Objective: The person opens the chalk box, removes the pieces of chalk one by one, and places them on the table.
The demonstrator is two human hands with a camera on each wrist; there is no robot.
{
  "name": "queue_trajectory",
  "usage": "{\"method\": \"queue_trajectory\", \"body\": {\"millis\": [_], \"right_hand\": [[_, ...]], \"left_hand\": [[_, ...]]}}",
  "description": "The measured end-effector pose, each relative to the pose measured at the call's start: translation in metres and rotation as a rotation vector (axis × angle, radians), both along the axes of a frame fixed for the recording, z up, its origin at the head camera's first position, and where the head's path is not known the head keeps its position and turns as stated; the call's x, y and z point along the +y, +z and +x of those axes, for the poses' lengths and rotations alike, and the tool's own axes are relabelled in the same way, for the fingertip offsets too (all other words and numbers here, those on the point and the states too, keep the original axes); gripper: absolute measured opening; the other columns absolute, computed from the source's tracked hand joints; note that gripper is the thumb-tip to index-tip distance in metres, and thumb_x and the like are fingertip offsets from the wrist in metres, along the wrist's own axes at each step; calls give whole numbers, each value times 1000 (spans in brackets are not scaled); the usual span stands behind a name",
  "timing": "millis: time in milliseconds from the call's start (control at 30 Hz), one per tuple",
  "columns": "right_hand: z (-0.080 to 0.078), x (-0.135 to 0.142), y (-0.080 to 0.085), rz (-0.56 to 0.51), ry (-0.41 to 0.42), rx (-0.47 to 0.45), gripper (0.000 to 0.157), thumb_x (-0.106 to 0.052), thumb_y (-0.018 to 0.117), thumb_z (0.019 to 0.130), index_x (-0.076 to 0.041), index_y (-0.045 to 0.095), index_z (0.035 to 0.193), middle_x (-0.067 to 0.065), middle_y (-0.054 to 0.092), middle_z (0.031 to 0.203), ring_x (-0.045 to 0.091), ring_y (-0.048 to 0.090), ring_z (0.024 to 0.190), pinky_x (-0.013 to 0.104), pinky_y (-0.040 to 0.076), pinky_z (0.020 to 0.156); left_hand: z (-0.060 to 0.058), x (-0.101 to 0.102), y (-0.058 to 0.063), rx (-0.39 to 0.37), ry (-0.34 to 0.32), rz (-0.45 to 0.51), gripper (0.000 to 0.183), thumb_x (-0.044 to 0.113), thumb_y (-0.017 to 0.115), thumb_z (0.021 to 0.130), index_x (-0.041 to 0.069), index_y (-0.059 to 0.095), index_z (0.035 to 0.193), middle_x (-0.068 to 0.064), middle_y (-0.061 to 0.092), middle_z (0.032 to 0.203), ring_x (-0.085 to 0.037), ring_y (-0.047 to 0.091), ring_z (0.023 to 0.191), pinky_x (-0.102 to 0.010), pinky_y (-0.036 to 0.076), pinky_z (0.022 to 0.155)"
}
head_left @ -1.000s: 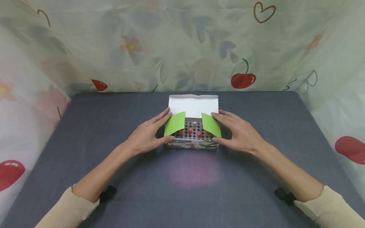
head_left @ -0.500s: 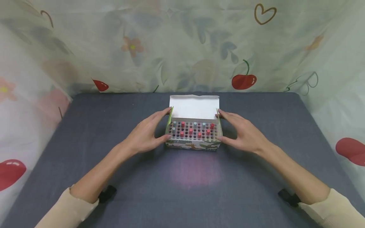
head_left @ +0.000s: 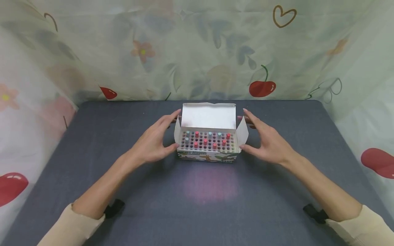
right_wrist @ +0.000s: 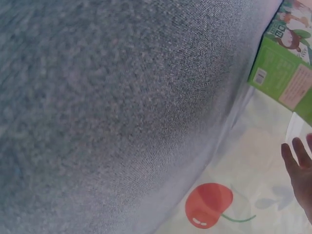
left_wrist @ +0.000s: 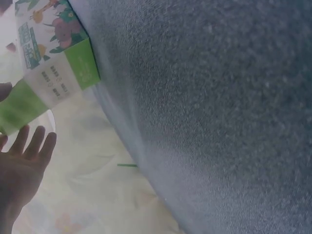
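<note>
A small printed cardboard box (head_left: 209, 157) stands near the back of the table with its white-lined lid (head_left: 208, 115) raised. Inside, a grid of holes holds several red and pale blue sticks (head_left: 205, 140), seen only by their ends. Both side flaps, the left flap (head_left: 177, 132) and the right flap (head_left: 243, 132), lean outward. My left hand (head_left: 154, 140) is beside the left flap, thumb near the box's front corner. On the other side, my right hand (head_left: 271, 141) has its fingers spread behind the right flap and its thumb by the flap's lower edge. Exact contact is hard to tell.
The dark grey cloth-covered table (head_left: 209, 215) extends in front of the box and to both sides. A patterned curtain (head_left: 197, 51) hangs behind the table's back edge and along the sides. Each wrist wears a black camera, the left camera (head_left: 114, 208) and the right camera (head_left: 315, 213).
Both green side flaps have swung from folded over the box's top to leaning outward, uncovering the sticks. My hands have moved apart, away from the box's middle. The box stays in place.
</note>
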State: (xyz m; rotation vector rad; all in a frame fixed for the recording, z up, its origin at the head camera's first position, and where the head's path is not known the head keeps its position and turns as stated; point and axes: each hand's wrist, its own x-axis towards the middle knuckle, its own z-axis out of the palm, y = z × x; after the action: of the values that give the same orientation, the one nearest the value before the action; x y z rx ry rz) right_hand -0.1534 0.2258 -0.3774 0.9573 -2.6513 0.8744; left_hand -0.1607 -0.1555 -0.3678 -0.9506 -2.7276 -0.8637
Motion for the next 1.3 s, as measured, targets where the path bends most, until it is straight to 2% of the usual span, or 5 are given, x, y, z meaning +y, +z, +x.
{"method": "queue_trajectory", "body": {"millis": [233, 400, 533, 900, 1300], "right_hand": [[0, 5, 4, 3, 20, 112, 92, -19, 83, 78, -16, 35, 156, 4, 41, 154, 21, 48, 132, 42, 49, 102], [0, 9, 7, -21, 39, 181, 80, -18, 81, 77, -14, 47, 149, 4, 40, 156, 23, 43, 138, 31, 41, 109], [-1, 12, 9, -38, 57, 234, 72, -17, 79, 77, -11, 54, 144, 6, 47, 151, 27, 41, 140, 32, 34, 116], [0, 21, 10, 42, 93, 335, 53, -35, 67, 91, -8, 63, 136, 7, 57, 141, 29, 36, 144, 44, 26, 121], [4, 25, -2, 122, 78, 375, 65, -52, 44, 102, 4, 65, 128, 17, 64, 129, 29, 44, 138, 44, 27, 121]], "left_hand": [[1, -6, 6, 41, 24, -13, 90, 19, 80, 82, 23, 31, 157, -6, 39, 150, -28, 56, 117, -43, 54, 79], [1, -11, 9, 82, 16, -9, 87, 20, 83, 81, 17, 36, 155, -4, 36, 154, -27, 52, 126, -45, 55, 87], [0, -15, 11, 111, 2, -14, 89, 22, 86, 79, 15, 38, 154, 0, 35, 157, -23, 46, 134, -45, 53, 97], [1, -22, 9, 158, 31, -99, 79, 29, 84, 81, 11, 47, 149, -6, 34, 157, -28, 45, 134, -45, 57, 89], [0, -33, 2, 257, 54, -224, 74, 44, 82, 81, 5, 58, 138, -10, 46, 150, -27, 29, 147, -54, 47, 104]]}}
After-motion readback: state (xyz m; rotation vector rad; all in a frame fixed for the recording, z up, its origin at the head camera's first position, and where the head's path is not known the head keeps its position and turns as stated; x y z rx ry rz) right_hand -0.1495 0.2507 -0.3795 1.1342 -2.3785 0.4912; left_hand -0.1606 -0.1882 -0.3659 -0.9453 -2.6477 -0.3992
